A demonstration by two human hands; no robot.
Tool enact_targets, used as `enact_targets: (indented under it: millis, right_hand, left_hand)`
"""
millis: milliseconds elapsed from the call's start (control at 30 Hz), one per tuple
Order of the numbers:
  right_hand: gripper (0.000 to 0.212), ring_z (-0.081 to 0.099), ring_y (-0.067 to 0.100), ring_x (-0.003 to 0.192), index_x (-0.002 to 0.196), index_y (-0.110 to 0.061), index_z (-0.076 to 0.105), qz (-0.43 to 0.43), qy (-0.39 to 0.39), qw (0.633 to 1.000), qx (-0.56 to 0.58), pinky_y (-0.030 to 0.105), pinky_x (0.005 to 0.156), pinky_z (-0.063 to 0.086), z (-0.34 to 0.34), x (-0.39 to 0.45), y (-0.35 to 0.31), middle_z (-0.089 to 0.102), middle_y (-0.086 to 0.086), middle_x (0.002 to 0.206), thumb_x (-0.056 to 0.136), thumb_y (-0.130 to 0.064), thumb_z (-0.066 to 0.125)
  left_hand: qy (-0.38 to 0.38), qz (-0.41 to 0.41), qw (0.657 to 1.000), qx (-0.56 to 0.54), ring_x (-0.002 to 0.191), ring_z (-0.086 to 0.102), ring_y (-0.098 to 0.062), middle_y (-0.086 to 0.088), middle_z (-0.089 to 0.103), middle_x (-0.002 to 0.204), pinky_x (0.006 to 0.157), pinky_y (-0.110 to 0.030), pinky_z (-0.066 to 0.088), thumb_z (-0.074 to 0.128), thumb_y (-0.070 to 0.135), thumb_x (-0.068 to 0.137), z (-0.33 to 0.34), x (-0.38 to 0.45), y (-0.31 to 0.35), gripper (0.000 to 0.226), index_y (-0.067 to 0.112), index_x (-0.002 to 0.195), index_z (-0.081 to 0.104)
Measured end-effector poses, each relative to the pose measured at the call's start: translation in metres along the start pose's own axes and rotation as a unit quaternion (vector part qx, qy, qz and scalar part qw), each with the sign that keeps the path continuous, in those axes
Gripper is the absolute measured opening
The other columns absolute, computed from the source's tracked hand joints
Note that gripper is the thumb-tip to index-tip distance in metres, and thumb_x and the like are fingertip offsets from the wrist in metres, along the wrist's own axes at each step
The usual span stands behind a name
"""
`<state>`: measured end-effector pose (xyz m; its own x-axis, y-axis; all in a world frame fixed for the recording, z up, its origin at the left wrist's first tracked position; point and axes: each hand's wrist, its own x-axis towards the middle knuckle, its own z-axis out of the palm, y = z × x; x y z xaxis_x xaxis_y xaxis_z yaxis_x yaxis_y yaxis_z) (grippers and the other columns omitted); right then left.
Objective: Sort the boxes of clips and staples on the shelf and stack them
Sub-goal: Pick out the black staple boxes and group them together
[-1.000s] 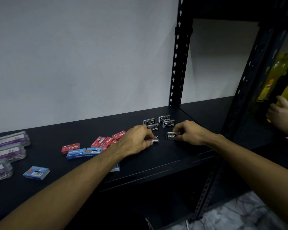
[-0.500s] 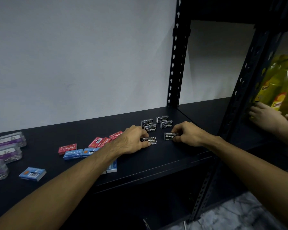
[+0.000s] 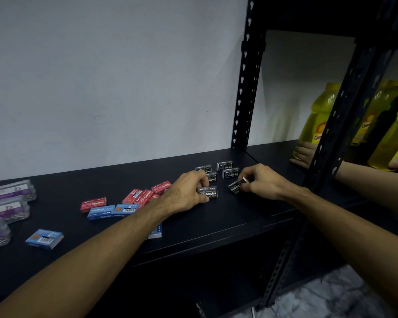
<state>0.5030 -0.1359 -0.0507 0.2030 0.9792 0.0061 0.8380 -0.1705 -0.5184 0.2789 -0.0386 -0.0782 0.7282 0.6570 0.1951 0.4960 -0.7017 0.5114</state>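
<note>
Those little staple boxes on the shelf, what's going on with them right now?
A person is sorting them by colour on the black shelf. The left hand grips one black box lying flat, and the right hand pinches another black box, tilted up off the shelf. Four more black boxes sit grouped just behind. Red boxes and blue boxes lie loose to the left, with clear clip boxes at the far left. Nothing is stacked yet.

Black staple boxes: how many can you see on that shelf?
6: four grouped at the back, one under the left hand, one tilted in the right hand. Hands may hide more.
</note>
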Motion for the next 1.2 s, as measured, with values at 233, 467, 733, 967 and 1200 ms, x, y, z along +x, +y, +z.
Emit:
enact_targets:
  millis: [233,467,733,967,1200]
  right_hand:
    - [0.007,0.065,0.012,0.072,0.082,-0.022,0.073,0.0,0.004,1.0,0.003,0.03,0.066,0.052,0.0,0.006,-0.008,0.073,-0.002,0.08,0.083,-0.016,0.071]
    - [0.006,0.062,0.01,0.067,0.083,-0.018,0.071,0.024,0.018,0.997,0.067,0.029,0.064,0.049,0.017,0.007,0.003,0.071,0.005,0.08,0.085,-0.021,0.076]
    - [0.013,0.063,0.016,0.069,0.072,-0.02,0.062,-0.03,0.014,0.996,-0.088,0.036,0.062,0.051,0.003,0.008,-0.01,0.066,-0.001,0.074,0.078,-0.019,0.073]
    - [0.007,0.061,0.008,0.081,0.09,-0.026,0.068,-0.05,-0.04,0.982,-0.179,0.026,0.067,0.05,0.011,0.022,-0.014,0.062,-0.009,0.092,0.084,-0.022,0.07]
    - [0.012,0.057,0.006,0.084,0.1,-0.026,0.067,-0.048,-0.035,0.976,-0.209,0.026,0.072,0.048,0.009,0.03,-0.006,0.057,-0.01,0.098,0.089,-0.023,0.069]
  left_hand:
    - [0.004,0.0,1.0,-0.009,0.067,0.05,-0.005,0.009,0.056,0.081,0.06,-0.022,0.043,0.078,0.018,0.08,0.002,0.001,0.0,0.022,0.021,0.089,0.059]
    - [-0.004,-0.006,1.0,0.003,0.066,0.052,-0.004,0.008,0.057,0.085,0.059,-0.019,0.043,0.075,0.018,0.083,0.003,0.001,0.0,0.022,0.02,0.103,0.064]
    - [0.007,-0.024,1.0,0.004,0.07,0.056,-0.007,0.007,0.06,0.085,0.06,-0.018,0.041,0.074,0.017,0.083,0.003,0.004,0.0,0.02,0.02,0.102,0.068]
    - [0.023,-0.038,0.999,0.004,0.081,0.056,-0.012,0.007,0.055,0.093,0.069,-0.023,0.043,0.073,0.018,0.086,0.008,0.007,0.005,0.022,0.02,0.107,0.067]
    - [0.037,-0.046,0.998,-0.005,0.086,0.057,-0.012,0.008,0.056,0.095,0.071,-0.023,0.043,0.07,0.013,0.088,0.013,0.014,0.014,0.02,0.017,0.107,0.067]
